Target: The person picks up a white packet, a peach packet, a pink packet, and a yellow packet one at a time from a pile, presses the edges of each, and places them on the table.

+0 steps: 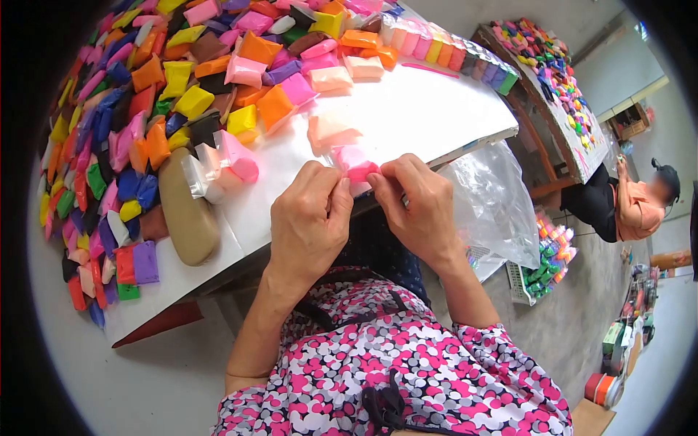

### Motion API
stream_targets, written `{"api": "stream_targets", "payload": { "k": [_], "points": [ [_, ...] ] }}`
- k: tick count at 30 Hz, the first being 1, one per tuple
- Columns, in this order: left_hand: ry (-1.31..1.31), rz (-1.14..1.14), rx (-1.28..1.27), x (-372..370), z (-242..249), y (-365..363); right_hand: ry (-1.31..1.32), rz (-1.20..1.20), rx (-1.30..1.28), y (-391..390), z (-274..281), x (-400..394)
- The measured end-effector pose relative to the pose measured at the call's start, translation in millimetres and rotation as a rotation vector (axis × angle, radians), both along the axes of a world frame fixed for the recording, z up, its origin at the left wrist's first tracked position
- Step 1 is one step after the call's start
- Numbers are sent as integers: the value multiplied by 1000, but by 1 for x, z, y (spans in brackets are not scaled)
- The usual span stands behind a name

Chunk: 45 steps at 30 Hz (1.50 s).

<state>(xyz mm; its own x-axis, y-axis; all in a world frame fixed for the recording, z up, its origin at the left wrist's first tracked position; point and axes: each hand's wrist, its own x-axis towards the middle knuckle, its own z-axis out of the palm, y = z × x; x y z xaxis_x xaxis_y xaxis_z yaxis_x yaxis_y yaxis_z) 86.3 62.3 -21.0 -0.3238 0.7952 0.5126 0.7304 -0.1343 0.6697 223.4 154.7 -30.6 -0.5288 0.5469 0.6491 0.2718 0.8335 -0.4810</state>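
Between my two hands, at the table's front edge, is a small bright pink packet [355, 162] in clear wrap. My left hand [313, 211] pinches its left side, fingers curled. On its right side my right hand [413, 201] pinches it between thumb and forefinger. Just behind the packet lies a pale peach packet [332, 131]. To the left of my left hand are an opened-looking pink packet [237, 158] and an olive-brown oblong object [187, 207] lying flat on the white table [429, 109].
Many coloured packets [193, 103] cover the table's left and back. A row of wrapped coloured pieces [443, 52] lines the back right. A clear plastic bag [494, 196] hangs at the right edge above a basket [520, 283]. Another person [640, 207] sits by a second table [542, 94].
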Motion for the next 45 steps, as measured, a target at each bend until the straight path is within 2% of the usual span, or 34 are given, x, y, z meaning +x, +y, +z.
{"api": "stream_targets", "payload": {
  "k": [3, 9, 14, 15, 18, 19, 22, 26, 30, 33, 35, 36, 38, 39, 42, 44, 45],
  "points": [
    [-66, -19, -40, 3, 7, -1, -6, 6, 30, -3, -3, 0],
    [175, -36, 76, 0, -6, 2, -3, 19, 117, -4, -8, 7],
    [238, -57, 178, -1, -15, -1, 53, 26, 133, -8, -17, 8],
    [235, -58, 207, 0, -18, -1, 39, 32, 56, -9, -17, 10],
    [202, -51, 301, -1, -19, -6, 107, 134, -504, -16, -8, 17],
    [177, -35, 323, -1, -17, -9, 186, 253, -766, -14, -11, 21],
    [137, 7, 391, 2, -13, -13, 346, 371, -1118, -6, 7, 19],
    [116, 58, 451, 2, -13, -11, 407, 775, -1361, 8, 13, 6],
    [77, 68, 443, -1, -12, -10, 432, 893, -1338, 13, 19, -4],
    [25, 71, 369, -2, -10, -13, 450, 879, -1378, 14, 16, -8],
    [-14, 82, 286, -3, -4, -20, 358, 838, -1332, 20, 17, -12],
    [58, 130, 298, -5, 2, -27, 314, 820, -1312, 23, 18, -16],
    [208, 226, 310, -14, 18, -44, 212, 705, -1048, 23, 28, -34],
    [205, 273, 308, -22, 26, -51, 169, 649, -914, 22, 32, -45],
    [166, 361, 293, -51, 45, -66, 104, 671, -830, 20, 35, -69],
    [80, 375, 284, -67, 52, -64, 105, 514, -553, 15, 33, -80],
    [120, 406, 131, -70, 60, -66, 99, 446, -405, 16, 30, -86]
  ]
}}
